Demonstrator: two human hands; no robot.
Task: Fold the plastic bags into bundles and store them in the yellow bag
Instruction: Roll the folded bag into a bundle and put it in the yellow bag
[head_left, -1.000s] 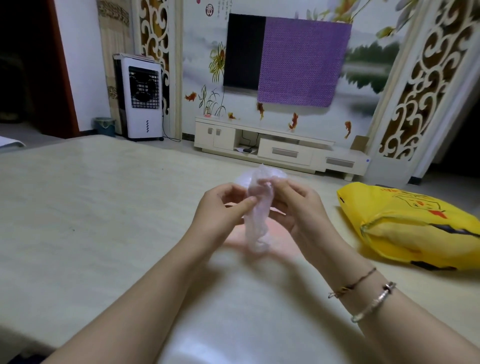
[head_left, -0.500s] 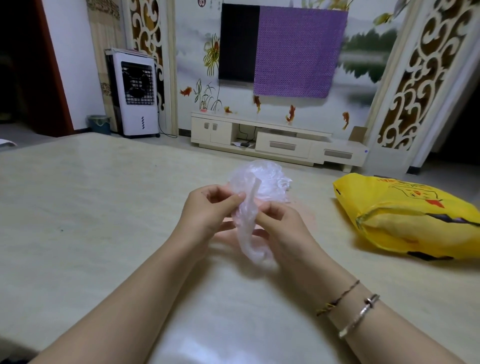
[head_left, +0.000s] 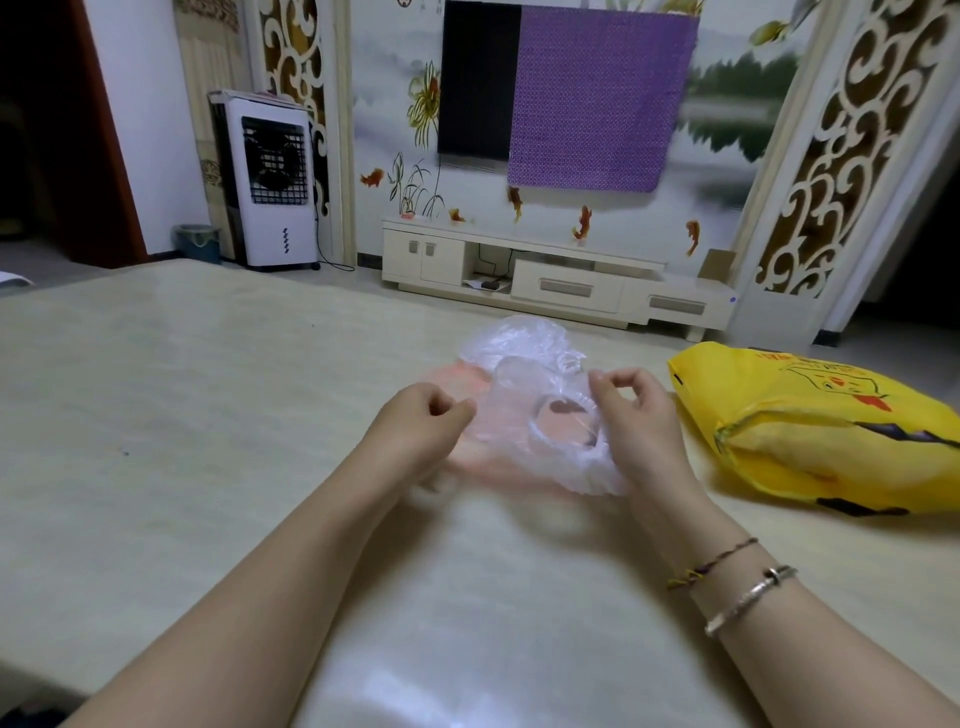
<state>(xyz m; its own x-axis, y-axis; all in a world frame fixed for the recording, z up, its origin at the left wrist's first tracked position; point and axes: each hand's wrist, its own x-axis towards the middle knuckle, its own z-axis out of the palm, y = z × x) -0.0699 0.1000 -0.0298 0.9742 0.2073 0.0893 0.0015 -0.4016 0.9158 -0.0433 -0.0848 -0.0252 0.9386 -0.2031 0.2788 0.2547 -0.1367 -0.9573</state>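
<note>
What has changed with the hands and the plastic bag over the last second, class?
The left hand and right hand moved apart, spreading the clear plastic bag from a narrow twisted strip into a wider sheet. Both still pinch it. The yellow bag stayed on the table.

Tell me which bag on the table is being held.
The clear plastic bag, pinched between left hand and right hand; the yellow bag lies untouched to the right.

no text can be read. the yellow bag (head_left: 810, 431) carries red and dark printed marks on its upper face, too blurred and small to make out as words or a brand.
</note>
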